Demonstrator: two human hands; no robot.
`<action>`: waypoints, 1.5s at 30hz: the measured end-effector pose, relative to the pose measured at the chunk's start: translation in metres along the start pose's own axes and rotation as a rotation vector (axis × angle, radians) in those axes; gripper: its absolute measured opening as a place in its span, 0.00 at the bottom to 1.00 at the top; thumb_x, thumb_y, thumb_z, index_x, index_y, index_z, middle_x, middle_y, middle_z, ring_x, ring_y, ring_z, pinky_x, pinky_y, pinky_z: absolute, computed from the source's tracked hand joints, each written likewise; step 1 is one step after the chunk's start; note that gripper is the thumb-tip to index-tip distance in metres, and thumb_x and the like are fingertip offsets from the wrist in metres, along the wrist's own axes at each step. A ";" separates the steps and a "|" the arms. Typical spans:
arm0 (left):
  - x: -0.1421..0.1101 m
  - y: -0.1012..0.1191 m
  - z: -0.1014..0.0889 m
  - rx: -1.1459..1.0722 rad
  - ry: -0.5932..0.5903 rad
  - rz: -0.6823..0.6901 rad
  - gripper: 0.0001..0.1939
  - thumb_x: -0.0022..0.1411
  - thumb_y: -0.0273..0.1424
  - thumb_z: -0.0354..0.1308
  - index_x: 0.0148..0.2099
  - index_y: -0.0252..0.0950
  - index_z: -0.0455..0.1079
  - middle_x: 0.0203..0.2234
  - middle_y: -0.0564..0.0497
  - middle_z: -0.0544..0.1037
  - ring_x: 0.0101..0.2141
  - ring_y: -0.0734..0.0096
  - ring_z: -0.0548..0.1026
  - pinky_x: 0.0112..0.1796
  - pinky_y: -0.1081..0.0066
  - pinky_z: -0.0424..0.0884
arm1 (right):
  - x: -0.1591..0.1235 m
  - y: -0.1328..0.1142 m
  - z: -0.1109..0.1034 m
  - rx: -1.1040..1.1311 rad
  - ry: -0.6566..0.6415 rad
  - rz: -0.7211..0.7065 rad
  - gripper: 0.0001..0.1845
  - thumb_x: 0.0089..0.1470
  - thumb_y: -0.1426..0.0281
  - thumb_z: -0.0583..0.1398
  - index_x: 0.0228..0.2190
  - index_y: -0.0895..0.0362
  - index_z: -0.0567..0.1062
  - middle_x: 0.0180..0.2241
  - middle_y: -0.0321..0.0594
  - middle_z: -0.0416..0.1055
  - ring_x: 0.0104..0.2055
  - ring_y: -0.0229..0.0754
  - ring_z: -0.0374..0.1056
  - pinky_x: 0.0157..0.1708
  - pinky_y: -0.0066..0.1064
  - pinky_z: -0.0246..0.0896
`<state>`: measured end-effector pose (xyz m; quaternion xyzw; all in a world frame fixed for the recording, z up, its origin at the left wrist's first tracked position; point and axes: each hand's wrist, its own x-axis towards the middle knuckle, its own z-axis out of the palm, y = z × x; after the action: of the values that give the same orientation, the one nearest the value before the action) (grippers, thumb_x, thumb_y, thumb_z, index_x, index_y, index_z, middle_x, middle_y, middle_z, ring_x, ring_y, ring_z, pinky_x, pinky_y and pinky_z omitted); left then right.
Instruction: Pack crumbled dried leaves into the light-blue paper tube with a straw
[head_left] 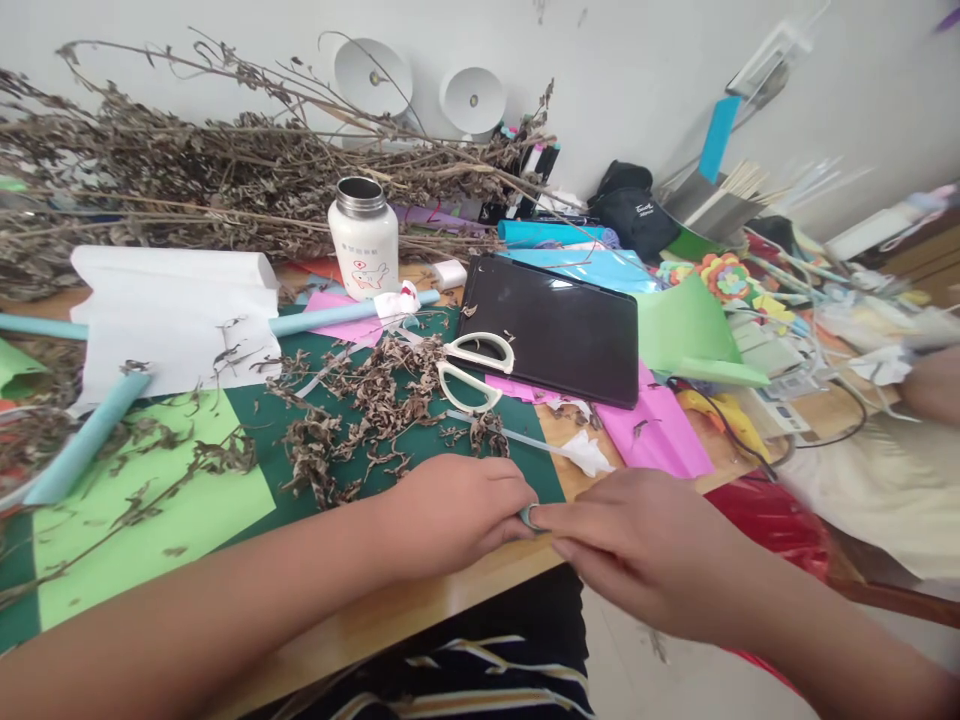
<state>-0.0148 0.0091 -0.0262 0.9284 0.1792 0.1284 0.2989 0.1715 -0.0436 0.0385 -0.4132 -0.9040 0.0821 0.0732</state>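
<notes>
My left hand (pixel 457 510) is closed around a small light blue paper tube (pixel 527 516); only its round end shows beyond the fingers, at the table's front edge. At that open end is the index fingertip of my right hand (pixel 645 550). The right thumb lies just below, and the other fingers curl under, so anything inside them is hidden. Crumbled dried leaves (pixel 382 400) lie on the green mat (pixel 259 440) beyond my left hand. Scissors with cream handles (pixel 476 370) rest among the leaves. A clear strip with a white tissue end (pixel 587 453) lies near both hands.
Dried plant stalks (pixel 247 170) are heaped along the wall. A white bottle (pixel 364 240) stands uncapped beside a black tablet (pixel 555 325). Light blue tubes (pixel 90 440) and a white paper roll (pixel 172 310) lie left. Another person's arm (pixel 934 385) shows at right.
</notes>
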 end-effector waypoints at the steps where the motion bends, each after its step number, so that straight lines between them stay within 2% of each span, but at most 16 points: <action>1: 0.000 0.000 -0.001 0.013 -0.005 0.003 0.10 0.61 0.33 0.44 0.39 0.35 0.64 0.32 0.50 0.71 0.33 0.70 0.70 0.31 0.75 0.66 | -0.003 0.005 0.001 0.122 0.203 0.040 0.11 0.52 0.72 0.48 0.34 0.51 0.67 0.14 0.33 0.63 0.15 0.35 0.58 0.15 0.28 0.46; 3: 0.000 -0.001 -0.002 0.016 -0.010 0.013 0.10 0.61 0.33 0.44 0.39 0.35 0.64 0.33 0.50 0.71 0.33 0.71 0.70 0.31 0.75 0.66 | -0.006 0.018 0.009 0.260 0.698 0.185 0.13 0.55 0.71 0.44 0.35 0.52 0.66 0.13 0.33 0.60 0.14 0.35 0.55 0.15 0.28 0.48; 4: 0.000 -0.001 -0.002 0.012 -0.013 0.018 0.10 0.61 0.33 0.45 0.40 0.35 0.64 0.34 0.50 0.71 0.33 0.71 0.70 0.32 0.75 0.66 | -0.005 0.025 0.015 0.240 0.842 0.261 0.12 0.55 0.71 0.45 0.33 0.52 0.67 0.14 0.33 0.59 0.14 0.35 0.54 0.15 0.28 0.48; 5: 0.000 -0.001 -0.002 0.009 -0.017 0.020 0.10 0.61 0.33 0.45 0.40 0.35 0.64 0.34 0.50 0.71 0.34 0.71 0.70 0.32 0.75 0.66 | -0.002 0.032 0.023 0.167 0.823 0.330 0.08 0.53 0.71 0.49 0.29 0.53 0.68 0.16 0.35 0.62 0.17 0.36 0.57 0.17 0.29 0.50; 7: 0.000 -0.001 -0.002 0.010 -0.028 0.016 0.10 0.61 0.33 0.45 0.40 0.36 0.64 0.35 0.51 0.71 0.34 0.71 0.70 0.33 0.75 0.66 | 0.007 0.043 0.042 0.055 0.441 0.361 0.06 0.50 0.69 0.54 0.25 0.56 0.69 0.23 0.39 0.67 0.25 0.40 0.63 0.24 0.31 0.56; 9: 0.000 -0.001 -0.002 0.012 -0.040 0.004 0.10 0.61 0.33 0.45 0.40 0.36 0.63 0.35 0.51 0.71 0.35 0.71 0.70 0.34 0.75 0.65 | 0.018 0.049 0.059 -0.049 0.185 0.374 0.07 0.48 0.66 0.55 0.26 0.57 0.70 0.29 0.43 0.68 0.33 0.45 0.63 0.32 0.37 0.57; 12: 0.000 -0.001 -0.002 0.009 -0.053 0.000 0.10 0.61 0.34 0.44 0.40 0.36 0.63 0.35 0.50 0.71 0.35 0.70 0.70 0.35 0.74 0.65 | 0.027 0.052 0.074 -0.082 0.085 0.425 0.07 0.48 0.67 0.55 0.26 0.58 0.69 0.33 0.44 0.67 0.37 0.47 0.61 0.35 0.40 0.55; 18: 0.000 -0.003 0.000 -0.009 -0.036 0.011 0.10 0.60 0.33 0.46 0.40 0.35 0.63 0.36 0.50 0.70 0.36 0.71 0.70 0.34 0.75 0.66 | 0.022 0.063 0.061 0.053 0.138 0.538 0.08 0.53 0.72 0.47 0.26 0.57 0.64 0.23 0.37 0.66 0.24 0.36 0.62 0.23 0.28 0.55; 20: -0.001 -0.003 0.000 -0.007 -0.035 0.011 0.10 0.60 0.34 0.46 0.40 0.35 0.63 0.35 0.50 0.70 0.36 0.71 0.70 0.34 0.75 0.66 | 0.020 0.067 0.051 0.233 0.285 0.598 0.06 0.54 0.72 0.46 0.30 0.56 0.62 0.21 0.33 0.64 0.21 0.33 0.61 0.21 0.25 0.55; 22: -0.001 -0.003 0.000 0.005 -0.029 0.011 0.10 0.60 0.34 0.45 0.40 0.35 0.63 0.34 0.50 0.70 0.34 0.71 0.70 0.33 0.75 0.66 | 0.020 0.065 0.040 0.555 0.541 0.610 0.04 0.53 0.72 0.47 0.33 0.55 0.61 0.21 0.31 0.60 0.19 0.31 0.58 0.19 0.25 0.55; 24: -0.001 -0.003 0.000 0.018 -0.012 0.015 0.10 0.60 0.35 0.45 0.39 0.35 0.63 0.33 0.50 0.70 0.33 0.71 0.70 0.32 0.75 0.66 | 0.023 0.054 0.030 0.920 0.776 0.540 0.06 0.51 0.71 0.50 0.35 0.54 0.61 0.20 0.30 0.58 0.17 0.31 0.54 0.17 0.25 0.51; 26: -0.001 -0.003 0.001 0.030 0.005 0.012 0.11 0.60 0.37 0.45 0.37 0.34 0.63 0.32 0.49 0.70 0.32 0.71 0.70 0.30 0.75 0.65 | 0.026 0.036 0.020 1.203 0.856 0.423 0.06 0.50 0.69 0.52 0.34 0.53 0.63 0.20 0.30 0.57 0.17 0.30 0.52 0.17 0.26 0.48; 28: 0.000 -0.003 0.003 0.038 0.020 0.000 0.13 0.60 0.38 0.45 0.35 0.34 0.63 0.30 0.49 0.69 0.31 0.70 0.69 0.29 0.75 0.65 | 0.028 0.016 0.012 1.423 0.838 0.310 0.06 0.50 0.64 0.53 0.29 0.53 0.64 0.18 0.30 0.55 0.16 0.30 0.50 0.16 0.25 0.45; 32: 0.001 -0.003 0.006 0.064 0.031 -0.028 0.14 0.59 0.39 0.45 0.32 0.34 0.62 0.28 0.49 0.69 0.29 0.71 0.68 0.28 0.75 0.65 | 0.031 -0.014 0.002 1.634 0.757 0.208 0.22 0.48 0.51 0.49 0.16 0.56 0.57 0.13 0.27 0.45 0.13 0.28 0.42 0.13 0.23 0.42; 37: 0.002 -0.002 0.006 0.071 0.021 -0.048 0.14 0.59 0.39 0.44 0.32 0.34 0.62 0.28 0.49 0.69 0.28 0.70 0.68 0.28 0.74 0.65 | 0.036 -0.028 -0.002 1.637 0.685 0.238 0.32 0.42 0.43 0.45 0.10 0.59 0.48 0.08 0.29 0.41 0.12 0.29 0.43 0.12 0.24 0.41; 45: 0.003 -0.003 0.008 0.060 0.007 -0.068 0.13 0.59 0.38 0.44 0.32 0.34 0.62 0.28 0.49 0.69 0.29 0.70 0.69 0.29 0.74 0.66 | 0.039 -0.029 0.009 1.597 0.700 0.201 0.32 0.42 0.45 0.48 0.10 0.59 0.49 0.09 0.29 0.44 0.12 0.29 0.45 0.13 0.26 0.42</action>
<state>-0.0102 0.0085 -0.0343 0.9299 0.2156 0.1162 0.2745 0.1230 -0.0339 0.0386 -0.3174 -0.4614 0.5650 0.6060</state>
